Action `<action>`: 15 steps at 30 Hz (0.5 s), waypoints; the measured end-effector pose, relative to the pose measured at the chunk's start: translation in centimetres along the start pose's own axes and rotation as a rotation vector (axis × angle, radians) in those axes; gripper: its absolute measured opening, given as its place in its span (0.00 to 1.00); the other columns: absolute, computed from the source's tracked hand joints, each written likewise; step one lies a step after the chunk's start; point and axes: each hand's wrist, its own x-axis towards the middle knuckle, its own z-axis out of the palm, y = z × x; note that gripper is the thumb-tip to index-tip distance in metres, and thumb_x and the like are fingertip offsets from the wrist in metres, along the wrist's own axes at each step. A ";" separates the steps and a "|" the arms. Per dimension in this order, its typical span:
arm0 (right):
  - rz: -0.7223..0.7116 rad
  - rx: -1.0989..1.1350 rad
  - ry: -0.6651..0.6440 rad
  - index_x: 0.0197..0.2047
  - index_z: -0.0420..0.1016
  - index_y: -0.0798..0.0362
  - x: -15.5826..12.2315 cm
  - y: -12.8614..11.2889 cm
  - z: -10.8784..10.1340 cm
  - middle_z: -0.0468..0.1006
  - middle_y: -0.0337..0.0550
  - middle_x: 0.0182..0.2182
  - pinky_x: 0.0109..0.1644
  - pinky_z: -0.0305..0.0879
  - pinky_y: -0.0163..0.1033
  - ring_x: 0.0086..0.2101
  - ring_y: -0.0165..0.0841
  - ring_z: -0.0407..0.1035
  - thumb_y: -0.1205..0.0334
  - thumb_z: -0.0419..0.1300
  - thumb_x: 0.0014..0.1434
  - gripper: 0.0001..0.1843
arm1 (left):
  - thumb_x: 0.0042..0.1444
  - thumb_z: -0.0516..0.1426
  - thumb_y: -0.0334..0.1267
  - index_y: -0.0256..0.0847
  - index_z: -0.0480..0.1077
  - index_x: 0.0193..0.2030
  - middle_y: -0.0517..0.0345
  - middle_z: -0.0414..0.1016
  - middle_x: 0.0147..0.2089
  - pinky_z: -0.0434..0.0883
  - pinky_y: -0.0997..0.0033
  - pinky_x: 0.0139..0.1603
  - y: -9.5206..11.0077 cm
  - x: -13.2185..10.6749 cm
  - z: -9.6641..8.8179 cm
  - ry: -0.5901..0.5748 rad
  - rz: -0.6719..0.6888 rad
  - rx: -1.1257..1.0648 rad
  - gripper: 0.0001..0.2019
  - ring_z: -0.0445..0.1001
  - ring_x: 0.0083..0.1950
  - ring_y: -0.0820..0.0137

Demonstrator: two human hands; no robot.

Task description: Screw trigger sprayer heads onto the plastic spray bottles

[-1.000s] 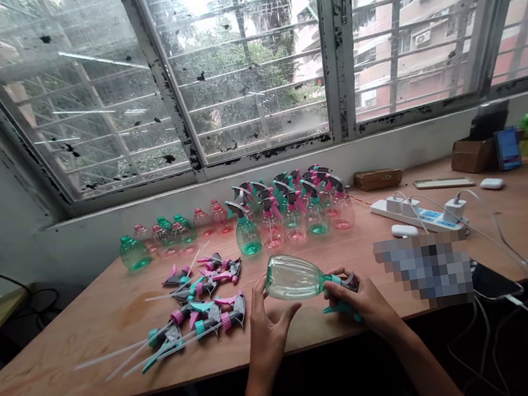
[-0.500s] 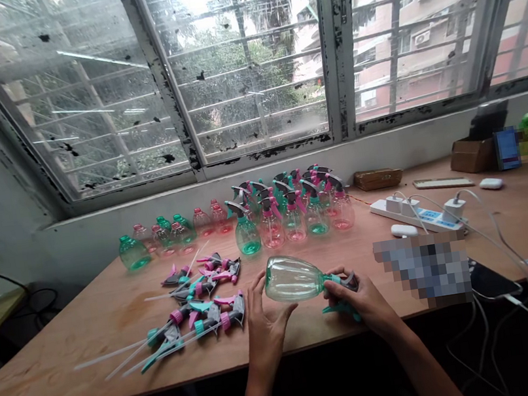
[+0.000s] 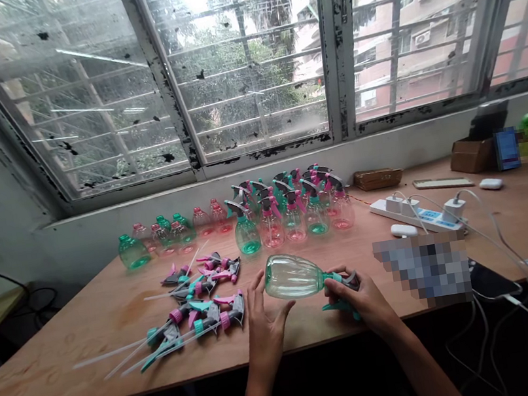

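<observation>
A clear green spray bottle [image 3: 293,276] lies sideways in the air above the table's front part, its base to the left. Its grey and teal spray head [image 3: 342,306] is at the right end, partly hidden by my right hand [image 3: 358,299], whose fingers are closed around the neck and head. By the base, my left hand [image 3: 264,317] has its fingers stretched and its thumb apart, below the bottle. Whether its fingertips touch the base I cannot tell. To the left lie several loose spray heads [image 3: 207,319] in pink, teal and grey, with clear tubes.
Several finished-looking spray bottles [image 3: 271,227] stand by the window wall. Left of them are several headless green and pink bottles [image 3: 134,252]. At the right are a white power strip [image 3: 420,214] with cables, a phone [image 3: 494,277] and a brown box [image 3: 472,155].
</observation>
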 end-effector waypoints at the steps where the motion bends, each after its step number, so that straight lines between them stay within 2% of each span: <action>1: -0.004 0.001 0.010 0.42 0.75 0.53 0.0 0.0 0.0 0.82 0.42 0.27 0.34 0.76 0.41 0.27 0.36 0.76 0.43 0.74 0.54 0.25 | 0.56 0.68 0.43 0.50 0.68 0.64 0.50 0.67 0.69 0.55 0.44 0.74 0.0 0.0 0.0 -0.001 0.005 0.002 0.29 0.61 0.73 0.53; 5: 0.017 -0.019 -0.012 0.41 0.75 0.53 0.0 -0.2 0.1 0.82 0.41 0.27 0.34 0.76 0.42 0.27 0.37 0.76 0.43 0.74 0.52 0.25 | 0.53 0.70 0.46 0.49 0.66 0.66 0.48 0.67 0.68 0.55 0.44 0.74 0.4 0.0 0.0 -0.007 -0.013 -0.014 0.34 0.62 0.73 0.51; 10: 0.027 -0.050 -0.035 0.41 0.75 0.53 -0.2 -0.2 0.0 0.82 0.40 0.26 0.33 0.76 0.41 0.27 0.36 0.76 0.43 0.75 0.52 0.25 | 0.60 0.65 0.48 0.47 0.70 0.62 0.47 0.69 0.68 0.54 0.46 0.74 0.5 0.0 0.0 0.004 -0.052 -0.061 0.25 0.62 0.73 0.53; 15: 0.005 -0.010 -0.018 0.42 0.75 0.53 -0.1 -0.2 0.0 0.83 0.42 0.28 0.34 0.76 0.40 0.27 0.35 0.77 0.45 0.74 0.55 0.23 | 0.58 0.66 0.43 0.49 0.70 0.61 0.50 0.71 0.65 0.58 0.47 0.72 0.0 0.0 0.1 0.007 -0.040 -0.025 0.25 0.66 0.70 0.53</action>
